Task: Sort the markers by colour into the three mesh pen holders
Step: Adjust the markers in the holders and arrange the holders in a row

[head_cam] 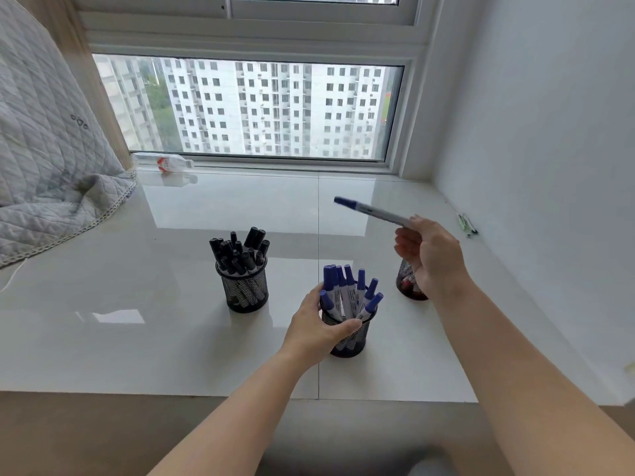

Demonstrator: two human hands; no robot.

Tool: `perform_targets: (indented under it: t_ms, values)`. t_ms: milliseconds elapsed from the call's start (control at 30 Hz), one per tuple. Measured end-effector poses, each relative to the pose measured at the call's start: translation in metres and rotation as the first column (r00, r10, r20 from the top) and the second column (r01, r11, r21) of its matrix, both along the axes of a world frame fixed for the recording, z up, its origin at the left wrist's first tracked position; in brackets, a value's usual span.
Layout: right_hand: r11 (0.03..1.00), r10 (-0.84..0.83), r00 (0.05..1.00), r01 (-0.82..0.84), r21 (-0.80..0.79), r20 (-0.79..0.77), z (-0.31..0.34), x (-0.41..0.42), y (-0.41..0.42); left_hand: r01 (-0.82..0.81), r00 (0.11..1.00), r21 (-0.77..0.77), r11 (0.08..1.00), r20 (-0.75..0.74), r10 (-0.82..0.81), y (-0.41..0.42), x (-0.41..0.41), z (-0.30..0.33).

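Note:
Three black mesh pen holders stand on the white sill. The left holder (245, 292) is full of several black markers (238, 250). My left hand (318, 326) grips the middle holder (354, 340), which carries several blue-capped markers (350, 290). My right hand (431, 257) pinches one blue-capped marker (372, 210) in the air, cap pointing up and left, above and to the right of the middle holder. The right holder (407, 281) sits behind my right hand, mostly hidden, with something red showing through its mesh.
A plastic bottle (163, 163) lies by the window frame at the back left. A quilted grey blanket (48, 166) drapes over the sill's left side. A small green-and-silver object (467, 224) lies near the right wall. The sill's front edge runs below the holders.

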State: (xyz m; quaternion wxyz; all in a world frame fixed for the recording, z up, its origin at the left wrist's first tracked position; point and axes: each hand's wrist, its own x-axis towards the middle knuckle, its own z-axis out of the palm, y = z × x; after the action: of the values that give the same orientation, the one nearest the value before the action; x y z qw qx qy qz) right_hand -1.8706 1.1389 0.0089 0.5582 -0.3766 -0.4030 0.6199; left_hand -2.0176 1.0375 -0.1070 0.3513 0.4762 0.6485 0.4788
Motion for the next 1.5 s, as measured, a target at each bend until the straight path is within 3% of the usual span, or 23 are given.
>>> perform_targets:
  t_ms: [100, 167, 333, 433, 533, 667, 833, 1100, 1500]
  values:
    - [0.976, 0.075, 0.920, -0.146, -0.160, -0.384, -0.007, 0.002, -0.008, -0.010, 1.000, 0.002, 1.000, -0.026, 0.010, 0.003, -0.001, 0.000]
    - [0.966, 0.108, 0.902, -0.194, -0.168, -0.418, -0.014, 0.001, -0.016, -0.019, 0.999, 0.001, 1.000, -0.027, 0.019, 0.006, -0.002, 0.001]
    - [0.970, 0.227, 0.955, -0.239, -0.045, -0.188, -0.025, -0.002, -0.021, -0.031, 0.999, -0.007, 1.000, -0.044, 0.030, 0.007, -0.002, 0.001]
    - [0.962, 0.251, 0.955, -0.264, 0.064, 0.155, -0.029, -0.006, -0.023, -0.027, 0.999, -0.011, 1.000, -0.046, 0.027, 0.008, -0.003, 0.001]
    - [0.958, 0.198, 0.892, -0.264, 0.112, 0.407, -0.030, -0.012, -0.025, -0.026, 0.998, -0.016, 1.000, -0.053, 0.025, 0.009, -0.003, 0.002]
    - [0.903, -0.007, 0.674, -0.313, 0.295, 0.738, -0.034, -0.016, -0.025, -0.033, 0.999, -0.025, 0.999, -0.044, 0.032, 0.008, -0.002, 0.002]
    - [0.829, -0.176, 0.600, -0.337, 0.446, 0.781, -0.045, -0.020, -0.029, -0.037, 0.998, -0.023, 0.999, -0.045, 0.036, 0.007, -0.003, 0.002]
    - [0.729, -0.301, 0.659, -0.307, 0.612, 0.689, -0.052, -0.022, -0.031, -0.031, 0.998, -0.015, 0.999, -0.048, 0.030, 0.006, -0.002, 0.002]
    - [0.730, -0.297, 0.664, -0.305, 0.611, 0.686, -0.051, -0.026, -0.028, -0.025, 0.999, -0.011, 1.000, -0.041, 0.024, 0.006, -0.002, 0.000]
